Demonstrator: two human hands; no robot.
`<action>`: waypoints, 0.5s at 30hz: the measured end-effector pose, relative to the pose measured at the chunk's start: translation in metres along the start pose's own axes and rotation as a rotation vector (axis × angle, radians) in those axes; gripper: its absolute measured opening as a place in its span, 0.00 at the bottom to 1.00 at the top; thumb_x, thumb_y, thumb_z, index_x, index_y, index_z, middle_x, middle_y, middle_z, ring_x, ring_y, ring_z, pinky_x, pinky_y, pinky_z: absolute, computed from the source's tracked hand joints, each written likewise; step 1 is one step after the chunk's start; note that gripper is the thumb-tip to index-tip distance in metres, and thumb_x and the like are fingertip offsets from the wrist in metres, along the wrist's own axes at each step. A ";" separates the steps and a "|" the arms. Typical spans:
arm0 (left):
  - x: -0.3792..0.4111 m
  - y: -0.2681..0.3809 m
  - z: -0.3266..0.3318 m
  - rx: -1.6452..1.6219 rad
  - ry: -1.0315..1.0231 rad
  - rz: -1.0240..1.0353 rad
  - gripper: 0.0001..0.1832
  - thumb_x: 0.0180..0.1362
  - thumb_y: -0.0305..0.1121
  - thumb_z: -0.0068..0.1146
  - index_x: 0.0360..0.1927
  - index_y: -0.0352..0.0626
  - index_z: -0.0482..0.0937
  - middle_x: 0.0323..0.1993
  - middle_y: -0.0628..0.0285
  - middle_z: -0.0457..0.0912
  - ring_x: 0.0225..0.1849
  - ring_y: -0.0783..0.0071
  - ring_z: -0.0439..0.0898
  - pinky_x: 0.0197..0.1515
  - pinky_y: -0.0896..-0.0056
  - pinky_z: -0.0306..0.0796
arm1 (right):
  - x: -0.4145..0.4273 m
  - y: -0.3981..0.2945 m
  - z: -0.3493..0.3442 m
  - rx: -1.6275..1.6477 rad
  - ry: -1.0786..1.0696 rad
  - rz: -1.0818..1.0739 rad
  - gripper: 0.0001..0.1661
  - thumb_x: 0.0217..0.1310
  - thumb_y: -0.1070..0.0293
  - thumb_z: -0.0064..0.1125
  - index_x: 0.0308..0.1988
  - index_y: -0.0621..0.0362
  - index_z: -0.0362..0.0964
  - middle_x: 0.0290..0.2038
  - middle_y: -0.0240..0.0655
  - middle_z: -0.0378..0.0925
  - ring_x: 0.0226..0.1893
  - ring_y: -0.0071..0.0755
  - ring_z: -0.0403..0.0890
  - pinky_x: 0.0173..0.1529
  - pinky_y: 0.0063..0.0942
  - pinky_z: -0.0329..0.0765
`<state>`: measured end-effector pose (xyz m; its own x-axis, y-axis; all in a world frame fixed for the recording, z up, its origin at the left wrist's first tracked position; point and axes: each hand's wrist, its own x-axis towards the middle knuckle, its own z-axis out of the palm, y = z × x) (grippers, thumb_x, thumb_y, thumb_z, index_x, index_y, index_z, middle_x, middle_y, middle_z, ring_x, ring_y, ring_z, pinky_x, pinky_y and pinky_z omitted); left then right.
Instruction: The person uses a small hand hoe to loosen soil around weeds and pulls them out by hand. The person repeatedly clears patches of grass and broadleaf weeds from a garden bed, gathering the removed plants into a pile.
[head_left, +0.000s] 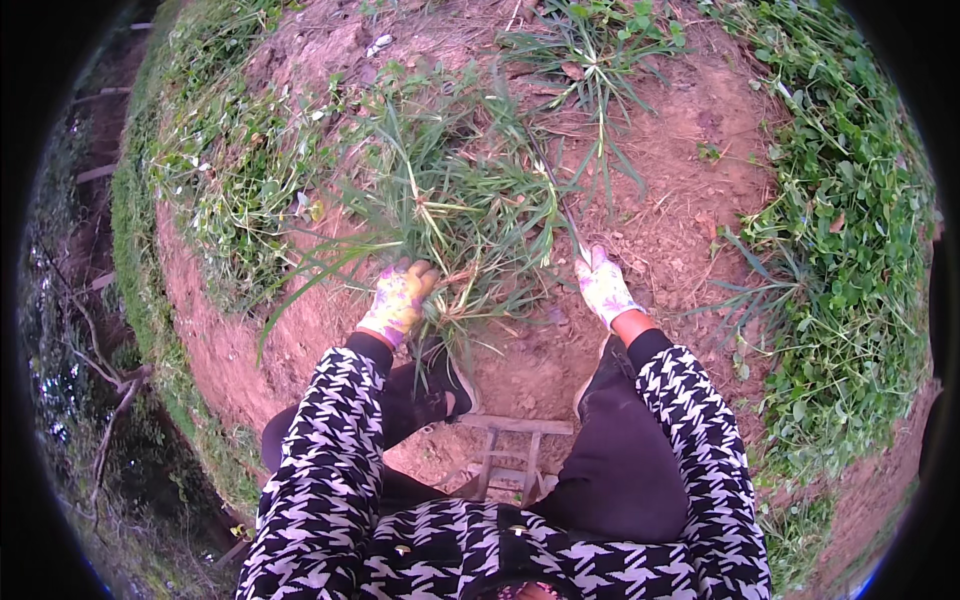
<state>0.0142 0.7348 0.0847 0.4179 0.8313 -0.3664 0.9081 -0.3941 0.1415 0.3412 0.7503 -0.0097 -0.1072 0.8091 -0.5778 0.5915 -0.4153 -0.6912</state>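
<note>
My left hand (401, 298), in a patterned glove, is closed around blades of long green grass (330, 259) by my left shoe. Some of those leaves fan out past the fingers to the left. My gloved right hand (604, 289) grips the near end of a thin, dark-shafted hand tool (553, 178). The tool slants up and left into the grass, where its far end is blurred among leaves. Between and ahead of my hands lies a loose heap of grass clumps (442, 195) with pale stems, spread over reddish soil (517, 367).
A wooden stool (517, 426) stands between my legs. Another grass clump (596, 67) is farther ahead. Low leafy plants (847, 187) form a dense bank on the right, and more greenery (232, 187) grows on the left. A bare branch (116, 420) shows at the far left.
</note>
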 end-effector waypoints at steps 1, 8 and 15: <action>0.003 0.002 -0.003 0.036 -0.003 0.013 0.20 0.40 0.28 0.53 0.42 0.46 0.75 0.43 0.60 0.75 0.47 0.55 0.72 0.49 0.55 0.65 | -0.007 0.010 0.005 -0.002 0.031 -0.033 0.31 0.62 0.53 0.46 0.54 0.70 0.60 0.40 0.61 0.73 0.45 0.60 0.74 0.48 0.42 0.71; 0.056 0.022 -0.014 0.263 -0.040 0.233 0.20 0.43 0.34 0.53 0.44 0.47 0.76 0.52 0.58 0.71 0.58 0.56 0.66 0.60 0.46 0.54 | -0.066 0.020 0.002 -0.149 -0.126 -0.017 0.29 0.63 0.51 0.42 0.49 0.69 0.61 0.33 0.62 0.75 0.40 0.63 0.75 0.44 0.48 0.70; 0.160 0.049 -0.042 0.064 -0.065 0.006 0.51 0.39 0.25 0.60 0.68 0.48 0.44 0.67 0.49 0.51 0.56 0.52 0.70 0.54 0.58 0.67 | -0.079 0.023 -0.009 -0.166 -0.067 -0.084 0.27 0.63 0.52 0.44 0.46 0.67 0.62 0.31 0.60 0.74 0.37 0.63 0.76 0.40 0.50 0.70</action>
<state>0.1270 0.8646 0.0714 0.4189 0.8026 -0.4247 0.9011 -0.4252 0.0852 0.3702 0.6806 0.0244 -0.2113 0.8064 -0.5524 0.7014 -0.2685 -0.6603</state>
